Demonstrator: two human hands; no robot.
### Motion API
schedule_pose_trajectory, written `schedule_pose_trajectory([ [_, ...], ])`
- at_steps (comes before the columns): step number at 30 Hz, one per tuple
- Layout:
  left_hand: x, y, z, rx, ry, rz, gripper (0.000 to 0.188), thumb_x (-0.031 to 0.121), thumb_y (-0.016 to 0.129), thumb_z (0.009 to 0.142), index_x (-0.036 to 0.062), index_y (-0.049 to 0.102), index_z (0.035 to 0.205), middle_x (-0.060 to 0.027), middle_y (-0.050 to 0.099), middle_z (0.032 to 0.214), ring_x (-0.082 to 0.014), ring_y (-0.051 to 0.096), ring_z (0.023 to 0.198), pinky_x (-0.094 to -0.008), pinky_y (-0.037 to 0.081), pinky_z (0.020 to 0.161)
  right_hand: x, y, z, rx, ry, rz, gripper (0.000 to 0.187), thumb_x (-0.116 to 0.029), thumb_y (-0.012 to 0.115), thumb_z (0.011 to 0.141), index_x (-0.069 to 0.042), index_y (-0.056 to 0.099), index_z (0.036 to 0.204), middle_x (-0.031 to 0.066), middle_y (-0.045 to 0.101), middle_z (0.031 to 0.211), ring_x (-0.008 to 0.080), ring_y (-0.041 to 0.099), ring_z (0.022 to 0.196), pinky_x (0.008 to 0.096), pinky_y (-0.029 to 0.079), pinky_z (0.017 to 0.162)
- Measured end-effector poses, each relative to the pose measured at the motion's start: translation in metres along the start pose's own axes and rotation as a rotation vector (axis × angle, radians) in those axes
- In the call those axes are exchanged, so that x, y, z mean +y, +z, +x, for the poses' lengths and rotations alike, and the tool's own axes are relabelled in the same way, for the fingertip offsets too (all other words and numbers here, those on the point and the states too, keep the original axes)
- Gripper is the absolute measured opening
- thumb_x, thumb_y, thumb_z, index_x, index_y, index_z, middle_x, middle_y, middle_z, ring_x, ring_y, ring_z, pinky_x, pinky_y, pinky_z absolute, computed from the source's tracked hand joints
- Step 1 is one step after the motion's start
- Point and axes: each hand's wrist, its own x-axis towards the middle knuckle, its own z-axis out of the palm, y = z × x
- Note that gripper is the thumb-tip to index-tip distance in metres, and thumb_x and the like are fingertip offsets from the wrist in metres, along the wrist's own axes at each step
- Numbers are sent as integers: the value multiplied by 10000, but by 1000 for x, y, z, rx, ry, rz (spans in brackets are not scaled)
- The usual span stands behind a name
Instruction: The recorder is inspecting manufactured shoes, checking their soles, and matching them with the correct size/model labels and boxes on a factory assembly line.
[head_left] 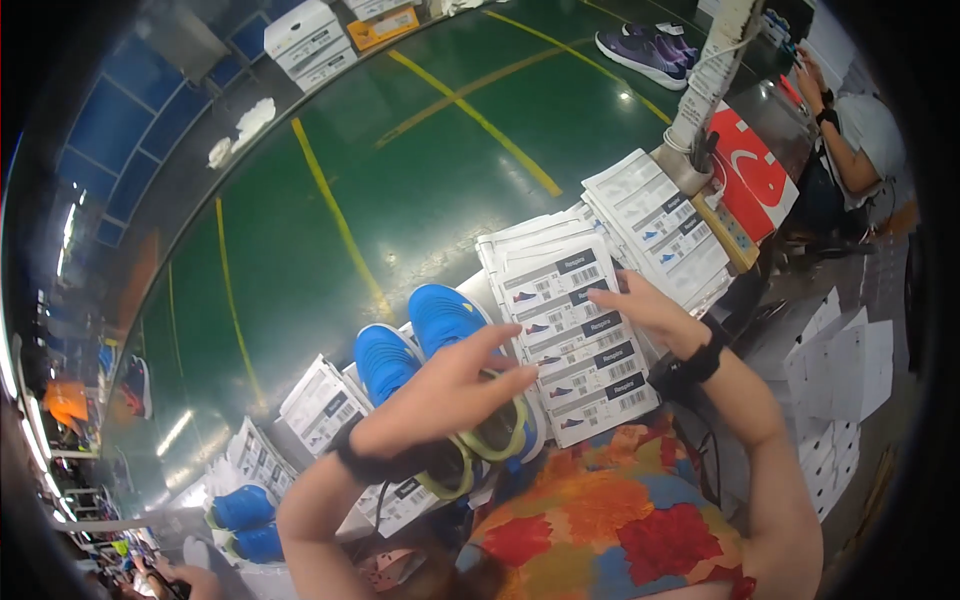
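A stack of white printed label sheets (585, 350) lies in front of me, its top sheet bearing rows of dark blocks and small shoe pictures. My right hand (650, 308) is at the sheet's right edge, thumb over the paper and fingers stretched out. Reaching in from the left, my left hand (455, 388) has its fingers apart, their tips by the sheet's left edge. Beneath that hand is a pair of blue sneakers (445, 315) with yellow-green collars, partly hidden by the hand and wrist. Both wrists wear black bands.
More label sheets (655, 225) lie at the right, with others (325, 405) at the left. Beyond runs a green conveyor belt (400, 180) with yellow lines. Purple sneakers (645, 55) sit by a wrapped post (712, 85). A red box (750, 170) stands near another person's arm (850, 160).
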Motion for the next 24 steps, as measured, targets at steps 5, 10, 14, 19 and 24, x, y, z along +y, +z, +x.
schedule_pose_trajectory([
  [5, 6, 0, 41, 14, -112, -264, 682, 407, 536, 1004, -46, 323, 1467, -209, 480, 1398, -284, 508, 1282, -432, 485, 995, -46, 31, -14, -194, 190, 148, 474, -366, 696, 907, 64, 664, 1104, 115, 709, 945, 177, 684, 885, 306, 565, 711],
  [10, 8, -12, 31, 138, -101, -546, 683, 559, 558, 941, -28, 530, 1288, -163, 653, 1130, -254, 651, 1058, -414, 522, 934, -46, 69, -62, -563, -147, 68, 826, -553, 598, 930, 116, 430, 1384, 222, 444, 1385, 263, 466, 1293, 335, 503, 958],
  [14, -18, -11, 29, 395, 120, -306, 479, 108, 690, 848, -71, 526, 1262, -154, 649, 1160, -219, 671, 966, -342, 552, 820, -43, 90, -75, -615, -345, -146, 737, -357, 640, 947, 20, 317, 1491, 211, 271, 1514, 318, 314, 1413, 406, 463, 1057],
  [19, -23, -8, 21, 440, 64, -415, 479, -15, 590, 798, -83, 515, 1265, -168, 651, 1167, -224, 663, 998, -333, 531, 875, -12, 60, -65, -340, -357, -241, 823, -405, 681, 916, 11, 279, 1502, 222, 312, 1529, 292, 400, 1369, 386, 454, 1041],
  [24, 1, 22, 11, 389, 238, -673, 527, -19, 599, 814, -77, 453, 1317, -172, 618, 1228, -247, 634, 1090, -349, 518, 916, 5, 30, -62, -388, -232, 264, 797, -337, 729, 895, 24, 308, 1467, 205, 444, 1431, 241, 531, 1241, 355, 489, 993],
])
